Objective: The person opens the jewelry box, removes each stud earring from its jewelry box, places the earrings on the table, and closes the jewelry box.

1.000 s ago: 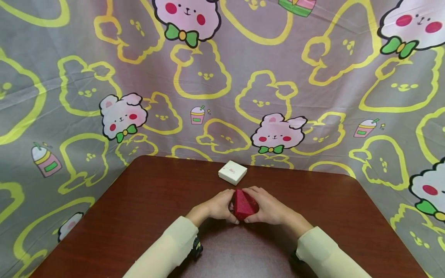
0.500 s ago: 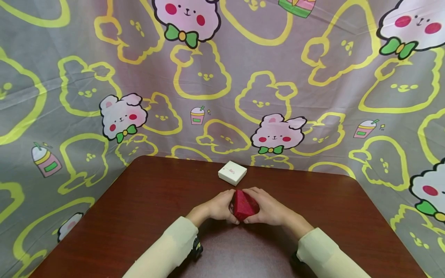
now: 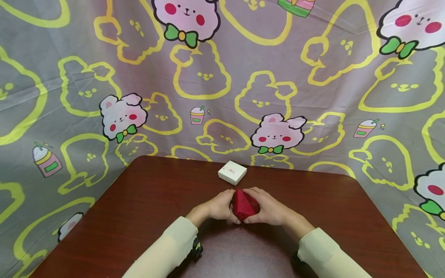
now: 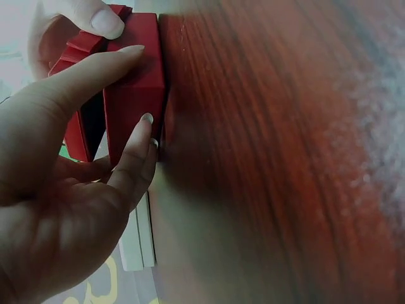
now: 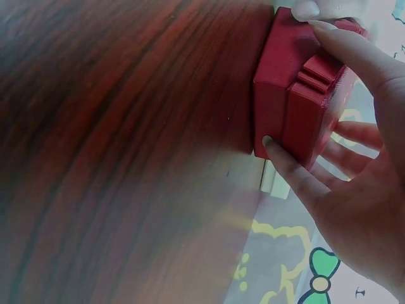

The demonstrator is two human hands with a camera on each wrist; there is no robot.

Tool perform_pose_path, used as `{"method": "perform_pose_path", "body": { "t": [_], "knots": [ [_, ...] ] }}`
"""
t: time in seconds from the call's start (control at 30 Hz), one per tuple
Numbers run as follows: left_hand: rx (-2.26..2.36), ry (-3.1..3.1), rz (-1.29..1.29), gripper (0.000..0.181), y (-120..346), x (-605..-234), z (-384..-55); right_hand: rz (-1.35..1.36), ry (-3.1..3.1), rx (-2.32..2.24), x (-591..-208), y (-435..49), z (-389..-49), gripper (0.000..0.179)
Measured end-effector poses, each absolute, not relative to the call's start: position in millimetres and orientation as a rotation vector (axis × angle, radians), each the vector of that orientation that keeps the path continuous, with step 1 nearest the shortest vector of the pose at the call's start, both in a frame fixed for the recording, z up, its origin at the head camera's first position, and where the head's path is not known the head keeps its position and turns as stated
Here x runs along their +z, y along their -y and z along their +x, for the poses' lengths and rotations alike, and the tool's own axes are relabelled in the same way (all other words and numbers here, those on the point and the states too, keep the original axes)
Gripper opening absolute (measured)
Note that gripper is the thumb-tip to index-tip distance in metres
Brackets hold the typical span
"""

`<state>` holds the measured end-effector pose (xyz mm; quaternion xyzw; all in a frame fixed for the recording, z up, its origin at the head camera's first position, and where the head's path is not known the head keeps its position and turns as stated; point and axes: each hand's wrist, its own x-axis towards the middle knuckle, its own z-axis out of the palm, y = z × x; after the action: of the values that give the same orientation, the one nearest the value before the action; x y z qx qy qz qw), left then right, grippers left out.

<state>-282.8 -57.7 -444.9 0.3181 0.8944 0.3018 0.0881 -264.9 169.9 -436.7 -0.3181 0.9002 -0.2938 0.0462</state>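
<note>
A small red gift box stands on the table between both hands. Its lid, with folded red bands across it, sits tilted over the base. A dark gap between lid and base shows in the left wrist view; on the other side the two parts sit close together. My left hand grips the left side, thumb on the near face and fingers along the side. My right hand holds the right side, thumb in front and fingers curving behind. The box's inside is hidden.
Behind the red box lies a flat white box with faint red print. The brown wooden table reaches a patterned cloth backdrop at the back and sides.
Both hands keep nearly the same place on the red box. Its lid has shifted very slightly to the right between them. The white box has not moved.
</note>
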Motion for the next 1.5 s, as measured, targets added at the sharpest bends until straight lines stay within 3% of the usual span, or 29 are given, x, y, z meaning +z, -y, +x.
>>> {"method": "perform_pose_path", "body": {
  "t": [0.73,1.5],
  "knots": [
    [0.898,-2.661,0.889,0.084,60.3,-444.9,-281.1,-0.991,-2.758,-0.824,-441.0,-174.4,-265.8,0.089],
    [0.960,-2.588,0.893,0.075,61.0,-446.4,-282.9,-0.920,-2.780,-0.726,-433.2,-191.3,-262.1,0.091]
  ]
}}
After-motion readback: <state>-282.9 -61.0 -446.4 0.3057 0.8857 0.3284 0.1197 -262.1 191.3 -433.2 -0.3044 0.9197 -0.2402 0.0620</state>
